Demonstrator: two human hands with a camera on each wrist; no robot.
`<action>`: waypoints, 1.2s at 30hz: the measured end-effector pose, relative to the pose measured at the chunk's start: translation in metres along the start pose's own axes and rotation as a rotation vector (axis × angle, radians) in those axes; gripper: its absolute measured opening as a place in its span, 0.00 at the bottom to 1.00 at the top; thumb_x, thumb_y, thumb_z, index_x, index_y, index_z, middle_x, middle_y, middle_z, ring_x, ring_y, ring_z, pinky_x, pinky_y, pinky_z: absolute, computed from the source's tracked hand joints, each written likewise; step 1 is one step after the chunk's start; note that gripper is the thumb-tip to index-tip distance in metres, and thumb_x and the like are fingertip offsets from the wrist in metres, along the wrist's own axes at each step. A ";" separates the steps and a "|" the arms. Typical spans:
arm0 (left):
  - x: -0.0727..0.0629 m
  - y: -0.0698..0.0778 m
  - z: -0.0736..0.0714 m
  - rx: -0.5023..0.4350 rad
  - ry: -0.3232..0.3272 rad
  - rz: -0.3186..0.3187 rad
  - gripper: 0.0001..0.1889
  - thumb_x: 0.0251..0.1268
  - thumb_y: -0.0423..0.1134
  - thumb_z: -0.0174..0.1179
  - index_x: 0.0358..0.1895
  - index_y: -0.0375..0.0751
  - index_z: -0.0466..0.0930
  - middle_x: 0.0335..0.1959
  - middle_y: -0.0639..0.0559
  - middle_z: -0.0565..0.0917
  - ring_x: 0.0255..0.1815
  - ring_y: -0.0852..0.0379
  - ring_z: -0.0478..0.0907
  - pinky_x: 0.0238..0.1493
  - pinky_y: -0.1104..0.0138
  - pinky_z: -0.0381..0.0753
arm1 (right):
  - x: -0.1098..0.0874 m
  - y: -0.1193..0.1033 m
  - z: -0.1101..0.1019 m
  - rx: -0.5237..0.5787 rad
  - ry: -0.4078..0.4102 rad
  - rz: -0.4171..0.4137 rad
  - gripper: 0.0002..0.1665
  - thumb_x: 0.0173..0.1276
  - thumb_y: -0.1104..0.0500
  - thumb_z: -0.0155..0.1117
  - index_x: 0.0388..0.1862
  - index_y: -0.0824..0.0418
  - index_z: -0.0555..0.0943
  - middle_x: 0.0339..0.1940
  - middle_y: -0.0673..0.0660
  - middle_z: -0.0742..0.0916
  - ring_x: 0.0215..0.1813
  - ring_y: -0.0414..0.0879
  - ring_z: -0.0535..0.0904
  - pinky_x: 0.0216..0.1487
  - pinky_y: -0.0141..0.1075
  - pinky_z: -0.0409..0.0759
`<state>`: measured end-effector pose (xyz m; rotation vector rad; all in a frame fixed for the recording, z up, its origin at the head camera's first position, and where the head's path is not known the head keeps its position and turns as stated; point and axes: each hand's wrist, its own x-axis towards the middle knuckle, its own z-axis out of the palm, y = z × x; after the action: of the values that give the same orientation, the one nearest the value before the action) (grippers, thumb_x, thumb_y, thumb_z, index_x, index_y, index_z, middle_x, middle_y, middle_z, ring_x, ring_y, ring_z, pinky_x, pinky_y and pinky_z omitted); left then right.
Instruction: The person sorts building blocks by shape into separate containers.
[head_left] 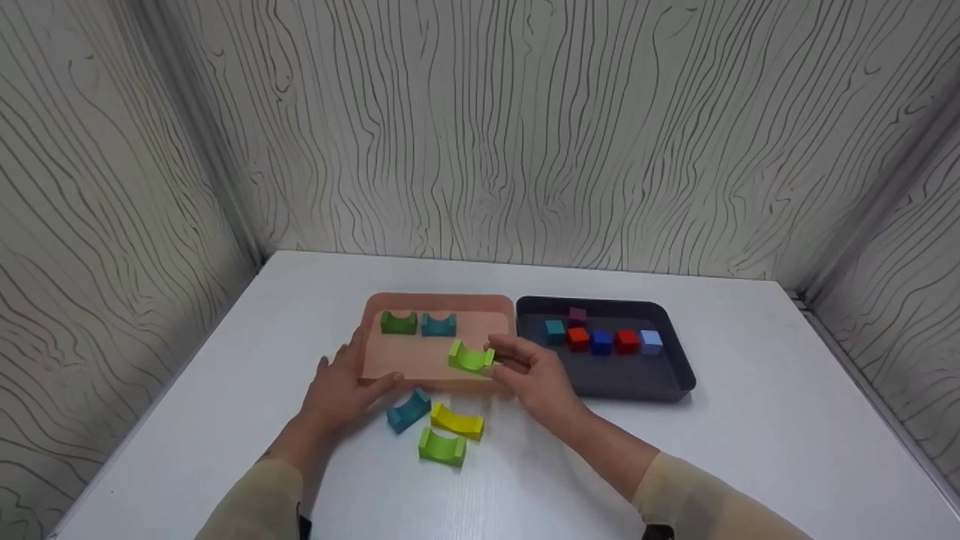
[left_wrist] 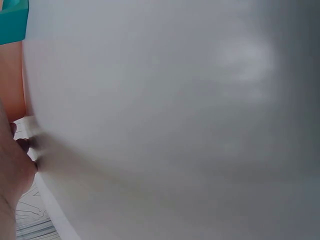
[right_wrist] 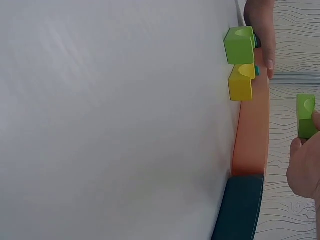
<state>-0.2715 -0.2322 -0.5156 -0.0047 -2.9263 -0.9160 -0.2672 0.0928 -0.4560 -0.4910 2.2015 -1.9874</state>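
My right hand pinches a light green block with a curved notch by its right end. The block is held over the front right part of the pink tray. My left hand rests at the tray's left front corner, thumb along the front rim and fingers spread by the left side. Inside the tray, a dark green notched block and a teal one stand side by side at the back. In front of it lie another teal block, a yellow one and a second light green one.
Right beside the pink tray stands a dark tray. Several small cubes lie in it, among them a purple cube, a blue cube and a light blue cube. Wood-patterned walls enclose the white table.
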 end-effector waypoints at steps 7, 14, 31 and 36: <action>0.002 -0.002 0.001 0.006 -0.014 -0.027 0.62 0.64 0.76 0.61 0.89 0.48 0.39 0.85 0.40 0.58 0.85 0.33 0.53 0.82 0.35 0.36 | 0.010 -0.005 0.004 0.002 0.004 -0.043 0.28 0.74 0.66 0.71 0.72 0.63 0.79 0.68 0.63 0.83 0.68 0.55 0.82 0.63 0.36 0.82; 0.003 -0.001 0.002 0.008 -0.018 -0.031 0.62 0.63 0.76 0.61 0.89 0.46 0.39 0.85 0.39 0.58 0.85 0.34 0.52 0.82 0.35 0.36 | 0.020 -0.011 0.009 -0.004 0.021 -0.077 0.28 0.75 0.66 0.70 0.72 0.61 0.79 0.69 0.62 0.83 0.69 0.54 0.80 0.65 0.35 0.81; 0.003 -0.003 0.004 -0.004 0.001 -0.010 0.62 0.63 0.76 0.62 0.89 0.45 0.41 0.85 0.41 0.59 0.85 0.34 0.53 0.82 0.35 0.36 | 0.049 -0.011 0.034 -0.012 -0.001 -0.085 0.27 0.76 0.67 0.68 0.72 0.62 0.80 0.69 0.62 0.83 0.69 0.54 0.80 0.68 0.39 0.80; 0.002 -0.003 0.003 -0.006 0.006 0.006 0.62 0.63 0.76 0.62 0.89 0.46 0.41 0.85 0.42 0.60 0.85 0.34 0.54 0.81 0.33 0.36 | 0.057 -0.009 0.046 -0.030 -0.017 -0.110 0.27 0.75 0.67 0.68 0.72 0.63 0.80 0.67 0.60 0.85 0.69 0.53 0.81 0.67 0.39 0.80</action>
<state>-0.2740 -0.2329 -0.5200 -0.0104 -2.9167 -0.9226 -0.3049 0.0298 -0.4457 -0.6434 2.2432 -1.9966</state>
